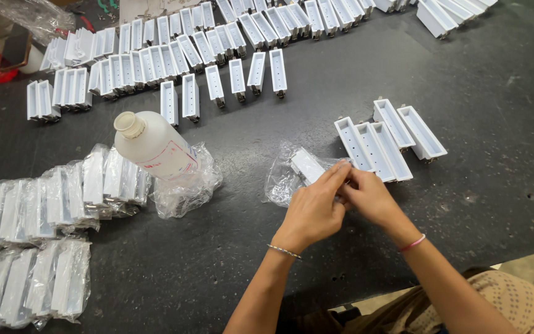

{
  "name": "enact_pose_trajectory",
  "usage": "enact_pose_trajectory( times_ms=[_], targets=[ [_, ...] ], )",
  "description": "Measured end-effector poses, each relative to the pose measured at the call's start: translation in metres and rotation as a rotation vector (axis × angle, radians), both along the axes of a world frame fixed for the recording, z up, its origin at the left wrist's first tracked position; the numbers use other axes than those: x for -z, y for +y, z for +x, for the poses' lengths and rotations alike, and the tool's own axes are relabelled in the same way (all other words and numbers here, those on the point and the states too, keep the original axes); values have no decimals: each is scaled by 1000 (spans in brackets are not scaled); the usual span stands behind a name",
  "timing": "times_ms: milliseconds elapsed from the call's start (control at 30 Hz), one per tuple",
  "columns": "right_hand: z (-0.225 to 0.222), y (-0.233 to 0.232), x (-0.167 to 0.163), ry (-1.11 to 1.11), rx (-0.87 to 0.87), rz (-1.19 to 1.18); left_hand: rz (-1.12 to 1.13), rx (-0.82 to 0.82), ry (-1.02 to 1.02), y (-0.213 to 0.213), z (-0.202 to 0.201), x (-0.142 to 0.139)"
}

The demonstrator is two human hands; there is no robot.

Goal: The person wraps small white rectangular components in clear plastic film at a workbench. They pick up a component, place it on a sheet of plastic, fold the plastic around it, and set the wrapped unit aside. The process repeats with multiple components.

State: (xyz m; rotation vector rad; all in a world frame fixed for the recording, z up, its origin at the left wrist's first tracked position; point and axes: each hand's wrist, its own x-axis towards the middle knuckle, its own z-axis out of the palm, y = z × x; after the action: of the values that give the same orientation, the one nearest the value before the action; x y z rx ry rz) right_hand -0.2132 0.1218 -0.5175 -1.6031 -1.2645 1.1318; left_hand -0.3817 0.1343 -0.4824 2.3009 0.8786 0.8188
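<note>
Hands are meeting over the dark table [341, 260]: your left hand [314, 210] and right hand [371, 196] are both pinching a white tray piece [307, 164], half inside its clear plastic bag [280, 179]. Unwrapped white trays [390, 139] are lying just beyond your fingers, and a white bottle [154, 146] is lying well to the left.

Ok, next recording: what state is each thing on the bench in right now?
Left hand: pinching the clear plastic bag.
Right hand: pinching the same bag.
Clear plastic bag: partly open, a white housing in it.
Five unwrapped white housings: side by side, open side up.
White plastic bottle: capped, lying tilted on crumpled plastic wrap.
Wrapped housings: still bagged, in rows.
Far rows of housings: unwrapped.
</note>
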Motion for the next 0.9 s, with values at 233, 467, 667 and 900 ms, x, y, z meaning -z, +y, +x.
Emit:
enact_pose_trajectory(
  times_ms=[233,467,667,900],
  targets=[
    [-8,1,1,122,-194,5,-42,-27,-44,2,1,1],
    [-16,-4,0,-46,-290,264,-110,-56,-25,8,-1,2],
    [-16,-9,-16,-183,0,155,-91,-34,23,11,-11,-5],
    [-19,-6,-7,-69,9,225,-99,32,9,11,-11,-1]
  ],
)
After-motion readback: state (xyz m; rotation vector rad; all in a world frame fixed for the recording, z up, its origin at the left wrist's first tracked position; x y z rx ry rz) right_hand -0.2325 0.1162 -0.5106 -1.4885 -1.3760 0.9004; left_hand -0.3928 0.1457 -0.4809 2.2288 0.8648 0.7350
